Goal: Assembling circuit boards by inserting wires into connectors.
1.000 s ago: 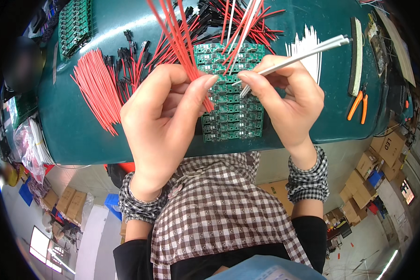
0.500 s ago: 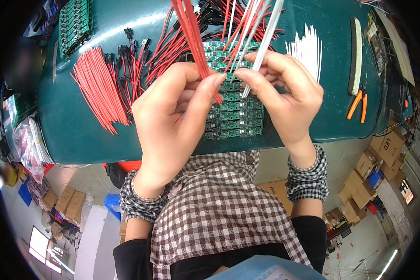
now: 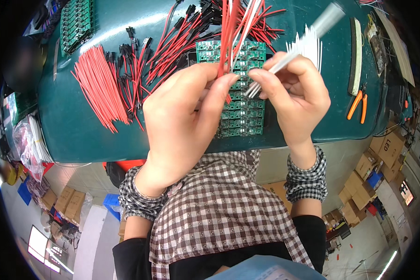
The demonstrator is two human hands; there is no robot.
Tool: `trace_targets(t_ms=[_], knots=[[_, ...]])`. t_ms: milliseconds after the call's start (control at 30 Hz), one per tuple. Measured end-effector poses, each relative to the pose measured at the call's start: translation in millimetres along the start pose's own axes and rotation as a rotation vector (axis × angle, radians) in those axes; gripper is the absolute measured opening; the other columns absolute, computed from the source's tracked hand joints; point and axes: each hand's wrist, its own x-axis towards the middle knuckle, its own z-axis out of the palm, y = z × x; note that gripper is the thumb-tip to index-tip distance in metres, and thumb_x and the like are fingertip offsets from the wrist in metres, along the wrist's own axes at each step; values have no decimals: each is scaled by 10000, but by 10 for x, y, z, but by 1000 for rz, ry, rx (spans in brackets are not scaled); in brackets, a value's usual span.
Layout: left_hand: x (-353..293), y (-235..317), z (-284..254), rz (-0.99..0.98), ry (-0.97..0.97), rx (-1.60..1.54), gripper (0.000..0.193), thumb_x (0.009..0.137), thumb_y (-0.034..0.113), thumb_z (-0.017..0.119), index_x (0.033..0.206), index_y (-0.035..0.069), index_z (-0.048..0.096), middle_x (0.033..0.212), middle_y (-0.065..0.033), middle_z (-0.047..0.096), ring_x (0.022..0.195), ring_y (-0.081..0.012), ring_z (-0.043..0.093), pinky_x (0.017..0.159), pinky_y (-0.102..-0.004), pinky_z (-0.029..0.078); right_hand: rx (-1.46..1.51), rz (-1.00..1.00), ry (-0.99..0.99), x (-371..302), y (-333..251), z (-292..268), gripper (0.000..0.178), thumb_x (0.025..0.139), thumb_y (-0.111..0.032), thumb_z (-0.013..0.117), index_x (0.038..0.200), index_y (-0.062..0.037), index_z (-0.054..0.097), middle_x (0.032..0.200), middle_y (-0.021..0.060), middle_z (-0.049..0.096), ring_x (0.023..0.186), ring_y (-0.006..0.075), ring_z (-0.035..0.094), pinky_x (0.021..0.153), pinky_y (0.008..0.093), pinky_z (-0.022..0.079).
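Above the green circuit board panel [image 3: 238, 98] on the bench [image 3: 79, 130], the left hand [image 3: 186, 121] pinches a red wire bundle [image 3: 228, 32] while the right hand [image 3: 294, 93] grips tweezers [image 3: 284, 63], best kept steady for picking one wire.

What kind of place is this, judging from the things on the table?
Probably an electronics assembly workshop. A green circuit board panel lies on the teal bench, beside cut red wires and orange cutters; cardboard boxes stand behind.

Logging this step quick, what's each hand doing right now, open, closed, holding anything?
Left hand: closed, pinching a bundle of red and white wires.
Right hand: closed, gripping metal tweezers.
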Motion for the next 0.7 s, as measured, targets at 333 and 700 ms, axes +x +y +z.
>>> trace_targets(t_ms=[333,700], knots=[[-110,-20,-126,-150,61,-172,116,816,3,730,846,-31,623,707,-40,605,638,-57,626,520,-191,486,-145,-163,-151,-47,10,-14,191,758,29,777,857,50,614,812,84,674,691,100,640,594,219,526],[-98,-9,-74,-172,62,-283,102,832,-12,706,842,-44,610,753,-69,645,660,-77,661,543,-191,506,-188,-182,-130,-17,23,42,231,723,-86,824,857,21,668,724,50,625,578,83,618,499,210,506]])
